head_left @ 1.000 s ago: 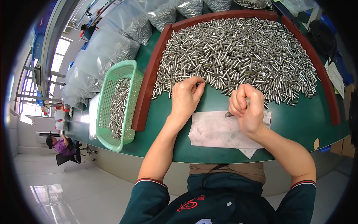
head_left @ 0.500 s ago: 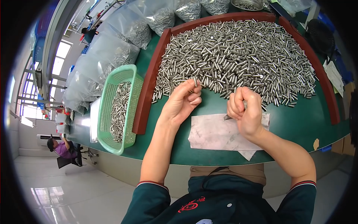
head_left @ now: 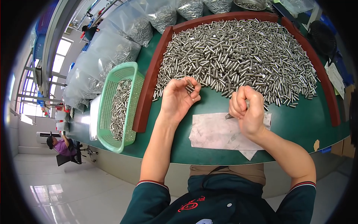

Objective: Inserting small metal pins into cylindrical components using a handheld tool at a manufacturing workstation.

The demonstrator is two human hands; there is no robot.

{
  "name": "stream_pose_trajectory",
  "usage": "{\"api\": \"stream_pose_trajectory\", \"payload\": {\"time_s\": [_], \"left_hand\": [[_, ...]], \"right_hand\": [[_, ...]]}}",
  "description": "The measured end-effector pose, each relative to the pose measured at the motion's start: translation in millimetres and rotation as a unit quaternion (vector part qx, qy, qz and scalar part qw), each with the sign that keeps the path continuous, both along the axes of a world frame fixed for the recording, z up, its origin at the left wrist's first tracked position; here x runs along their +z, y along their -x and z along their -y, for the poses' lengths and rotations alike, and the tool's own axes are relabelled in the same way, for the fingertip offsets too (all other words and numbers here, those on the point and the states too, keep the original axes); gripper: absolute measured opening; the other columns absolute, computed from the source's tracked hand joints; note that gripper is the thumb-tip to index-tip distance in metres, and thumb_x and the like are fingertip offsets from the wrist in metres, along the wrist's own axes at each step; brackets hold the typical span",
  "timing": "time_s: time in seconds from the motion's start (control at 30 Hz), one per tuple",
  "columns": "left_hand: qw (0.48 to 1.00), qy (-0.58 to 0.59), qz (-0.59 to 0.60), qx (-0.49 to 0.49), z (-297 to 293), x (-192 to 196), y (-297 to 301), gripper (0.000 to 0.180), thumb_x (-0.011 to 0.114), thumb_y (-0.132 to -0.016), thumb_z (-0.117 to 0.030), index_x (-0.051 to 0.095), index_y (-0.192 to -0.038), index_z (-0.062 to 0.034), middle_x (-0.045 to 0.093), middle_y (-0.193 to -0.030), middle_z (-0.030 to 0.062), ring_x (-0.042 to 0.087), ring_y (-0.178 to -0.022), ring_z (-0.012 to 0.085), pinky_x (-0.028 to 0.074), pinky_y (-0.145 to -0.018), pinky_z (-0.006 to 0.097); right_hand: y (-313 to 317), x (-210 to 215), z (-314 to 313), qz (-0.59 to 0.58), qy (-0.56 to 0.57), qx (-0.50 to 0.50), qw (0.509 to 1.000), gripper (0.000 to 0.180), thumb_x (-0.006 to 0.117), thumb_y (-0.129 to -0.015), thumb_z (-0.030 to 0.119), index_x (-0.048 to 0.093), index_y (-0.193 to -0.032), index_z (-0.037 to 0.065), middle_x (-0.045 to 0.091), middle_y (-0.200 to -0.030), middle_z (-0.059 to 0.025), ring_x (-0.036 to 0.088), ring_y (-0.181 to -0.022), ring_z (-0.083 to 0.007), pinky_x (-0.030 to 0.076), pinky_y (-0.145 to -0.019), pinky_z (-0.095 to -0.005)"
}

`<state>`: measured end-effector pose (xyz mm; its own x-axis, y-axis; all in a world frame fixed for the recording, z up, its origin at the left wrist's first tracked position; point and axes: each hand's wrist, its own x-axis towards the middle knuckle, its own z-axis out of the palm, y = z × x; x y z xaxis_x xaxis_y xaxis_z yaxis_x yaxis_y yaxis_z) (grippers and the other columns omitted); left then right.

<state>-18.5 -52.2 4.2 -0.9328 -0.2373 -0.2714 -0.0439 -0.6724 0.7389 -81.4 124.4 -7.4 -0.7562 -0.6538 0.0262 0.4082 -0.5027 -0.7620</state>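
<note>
My left hand (head_left: 176, 100) is raised in front of the pile of short metal pins (head_left: 238, 52), palm turned up and fingers curled. A shiny metal pin (head_left: 190, 88) is held between its thumb and fingers. To the right, my right hand (head_left: 249, 112) is closed in a fist over a stained pale cloth (head_left: 210, 134). A dark grey, flat-tipped piece (head_left: 228, 116) sticks out from below its fingers; most of it is hidden, so I cannot make out its kind.
Dark red wooden rails (head_left: 151, 86) frame the pile on the green table (head_left: 294, 127). A green plastic basket (head_left: 137, 87) partly filled with pins stands at left. Clear bags of pins (head_left: 123, 48) line the back left, a round metal dish (head_left: 250, 5) the far edge. People sit farther off.
My left fingers have curled inward and the pin has turned from upright to slanted, nearer the palm. The right hand has hardly moved. The view has shifted slightly.
</note>
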Motion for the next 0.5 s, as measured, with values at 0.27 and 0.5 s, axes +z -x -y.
{"api": "stream_pose_trajectory", "payload": {"time_s": [0.27, 0.5], "left_hand": [[0.796, 0.594, 0.086, 0.078, 0.5, -10.0, 0.3, 0.013, 0.062, -0.075, -0.011, 0.06, -0.072, 0.0012, 0.043, -0.054, -0.0061, 0.033, -0.05, 0.0022, 0.026, -0.045, 0.019], [0.618, 0.781, 0.065, 0.073, -13.8, -15.1, 5.5, 0.013, 0.068, -0.066, -0.012, 0.061, -0.071, -0.0021, 0.046, -0.047, 0.0077, 0.044, -0.04, 0.0215, 0.036, -0.043, 0.033]], "right_hand": [[-1.5, 2.5, 0.1, -0.001, 0.001, 0.003, 1.0, 0.035, 0.032, -0.085, 0.019, 0.029, -0.052, 0.007, 0.027, -0.046, 0.0009, 0.021, -0.041, -0.0068, 0.019, -0.039, -0.0225], [-2.3, 3.5, 0.8, 0.007, 0.004, 0.008, 1.0, 0.034, 0.032, -0.085, 0.017, 0.029, -0.052, 0.007, 0.027, -0.046, 0.0009, 0.022, -0.04, -0.0067, 0.019, -0.038, -0.0223]]}}
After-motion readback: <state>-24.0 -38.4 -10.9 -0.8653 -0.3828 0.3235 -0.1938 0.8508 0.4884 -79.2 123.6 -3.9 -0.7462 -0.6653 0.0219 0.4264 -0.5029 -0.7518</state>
